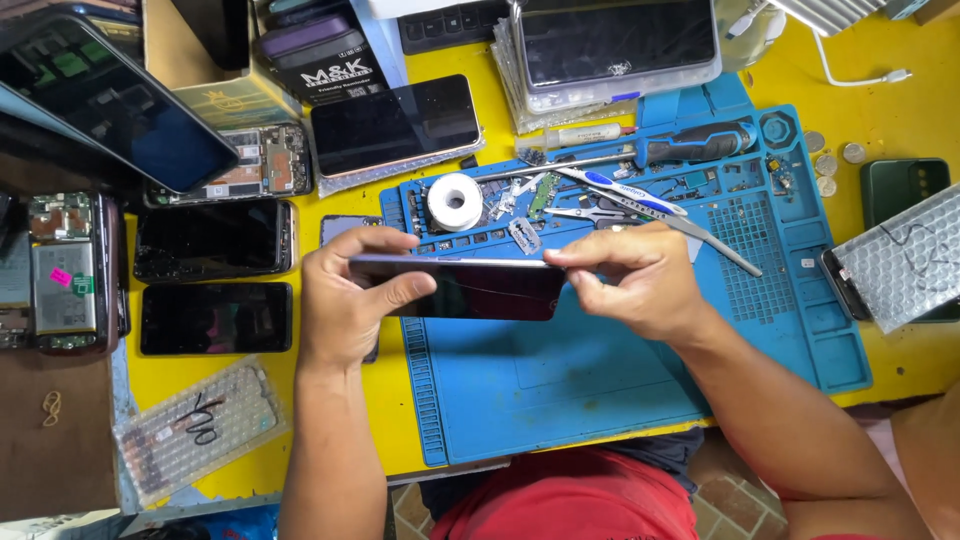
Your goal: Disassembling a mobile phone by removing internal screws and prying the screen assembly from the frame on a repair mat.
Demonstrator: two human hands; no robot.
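- A slim dark glass-fronted smartphone [470, 288] is being held edge-up above the blue silicone repair mat [560, 390] on the yellow desk [250, 470], its long axis running left to right between both hands
- The left hand [350, 300] is being wrapped around the phone's left end, its grip closed, thumb across the dark face
- The right hand [640, 275] is being pinched narrowly at the phone's upper right corner; whether a small tool is being held there cannot be told
- A white solder spool [455, 201] and a blue-handled screwdriver [690, 145] are lying just beyond, untouched
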